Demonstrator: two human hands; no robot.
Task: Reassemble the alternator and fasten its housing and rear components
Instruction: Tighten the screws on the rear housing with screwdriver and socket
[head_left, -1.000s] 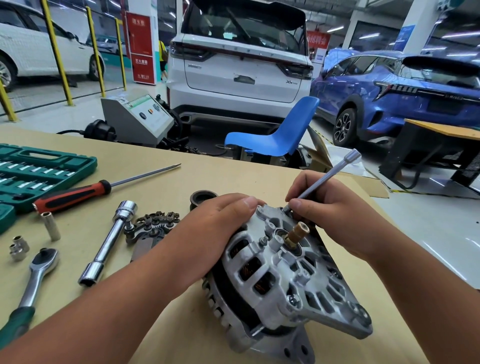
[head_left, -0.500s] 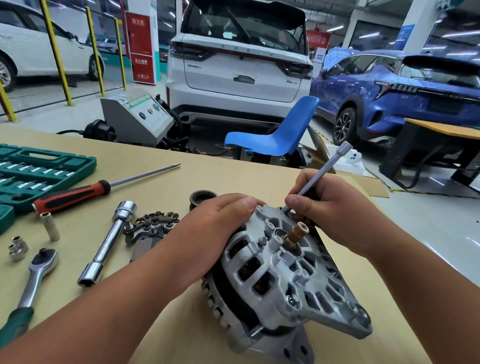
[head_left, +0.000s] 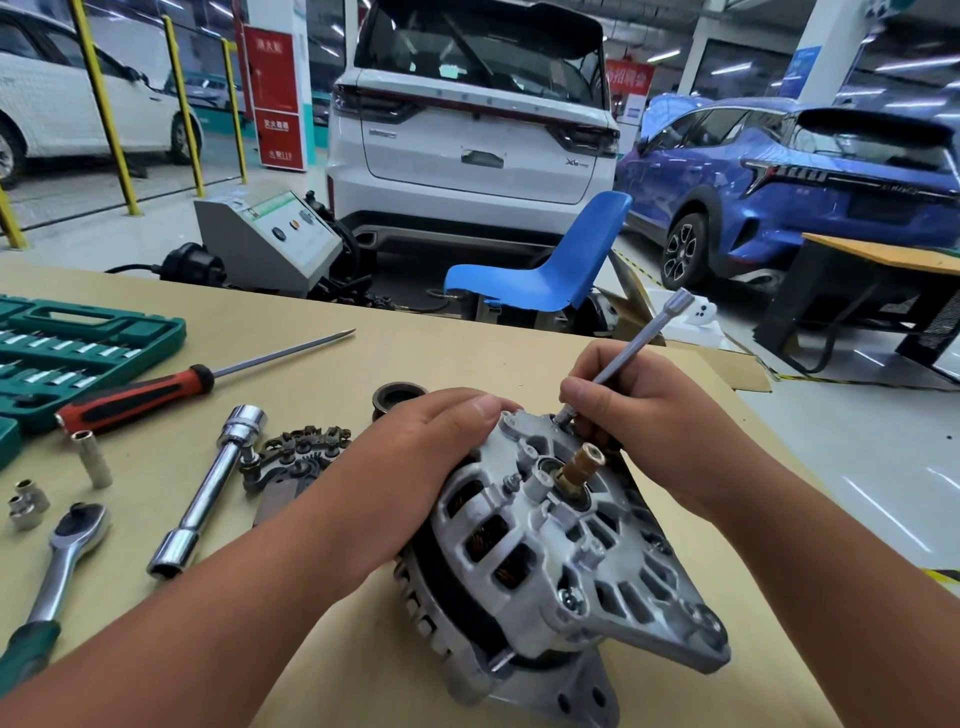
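Observation:
The silver alternator (head_left: 561, 566) lies tilted on the cardboard-covered table, its rear housing and copper slip-ring shaft (head_left: 582, 465) facing up. My left hand (head_left: 431, 457) grips the housing's upper left edge. My right hand (head_left: 639, 415) pinches a thin chrome extension bar (head_left: 639, 345), whose socket tip sits on a bolt at the housing's top rim. The rectifier plate (head_left: 296, 457) lies left of the alternator, and a dark pulley ring (head_left: 397, 397) shows just behind my left hand.
On the left lie a red-handled screwdriver (head_left: 140, 395), a chrome socket extension (head_left: 208, 493), a ratchet (head_left: 62, 561), loose sockets (head_left: 31, 504) and an open green tool case (head_left: 78, 348). A blue chair (head_left: 550, 270) and parked cars stand beyond the table's far edge.
The extension bar's upper end has swung a little left and down as my right hand turns it on the bolt. My left hand and the alternator stay put.

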